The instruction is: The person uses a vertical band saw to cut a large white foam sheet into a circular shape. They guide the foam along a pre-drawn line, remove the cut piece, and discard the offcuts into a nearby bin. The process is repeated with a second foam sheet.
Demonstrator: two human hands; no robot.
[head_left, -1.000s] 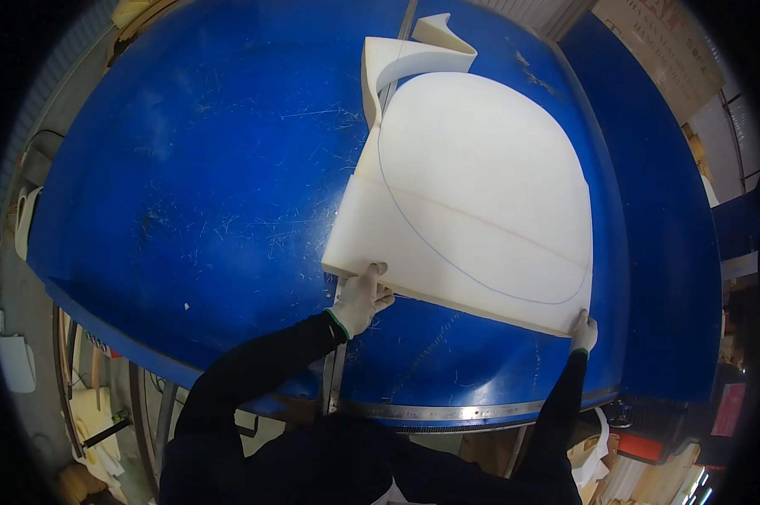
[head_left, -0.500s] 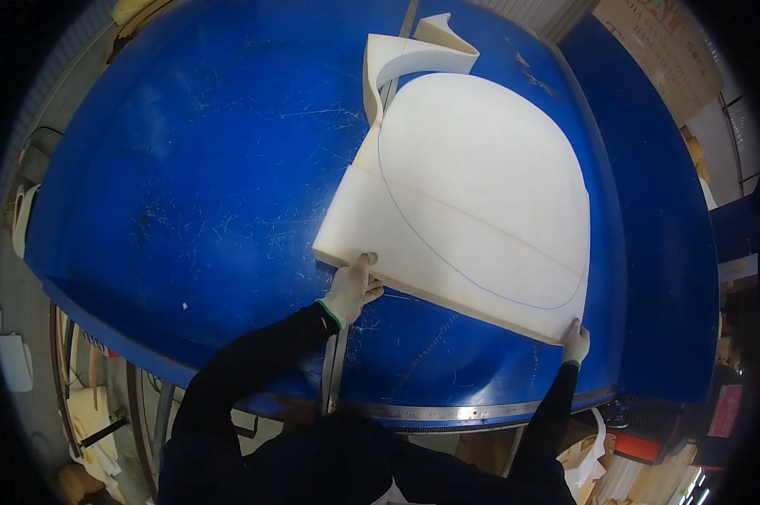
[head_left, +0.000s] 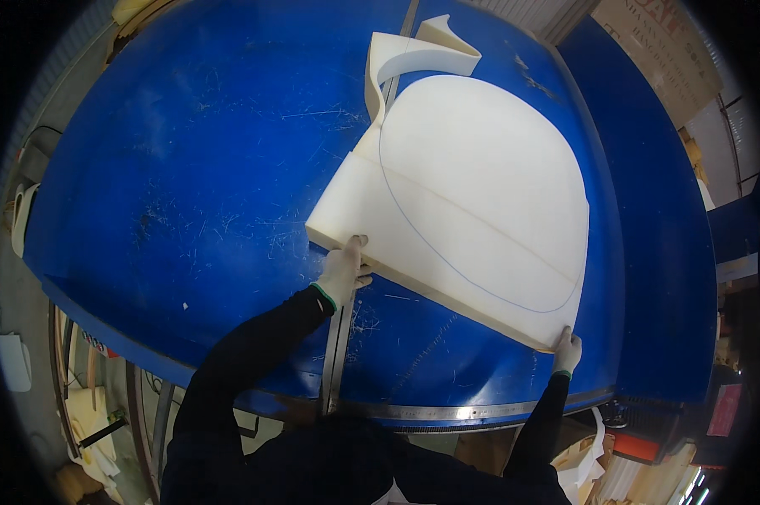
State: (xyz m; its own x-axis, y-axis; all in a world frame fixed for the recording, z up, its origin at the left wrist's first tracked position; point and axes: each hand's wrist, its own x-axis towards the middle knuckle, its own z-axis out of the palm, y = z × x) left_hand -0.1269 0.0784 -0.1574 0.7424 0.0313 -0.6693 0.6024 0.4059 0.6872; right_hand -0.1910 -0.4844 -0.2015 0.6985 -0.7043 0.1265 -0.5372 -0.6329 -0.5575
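A thick white foam slab (head_left: 489, 185) lies on the blue table, its far end rounded and its near edge straight. A blue curved line is drawn across it, and a faint straight seam crosses its middle. My left hand (head_left: 343, 269), in a pale glove with a green cuff, grips the near edge close to the left corner, thumb on top. At the near right corner my gloved right hand (head_left: 568, 352) pinches the slab, its thumb on the upper face. A curled foam strip (head_left: 409, 57) stands on edge at the slab's far left side, meeting it there.
The scratched blue table (head_left: 195, 168) has a metal strip (head_left: 336, 358) running across it and a metal ruler-like band (head_left: 447, 412) along its near edge. A large cardboard sheet (head_left: 662, 55) stands at the far right. Foam pieces (head_left: 94, 421) lie below the table at left.
The slab has turned slightly clockwise on the table. My left hand has moved a little away and to the left with its corner, my right hand slightly nearer and leftward with its own.
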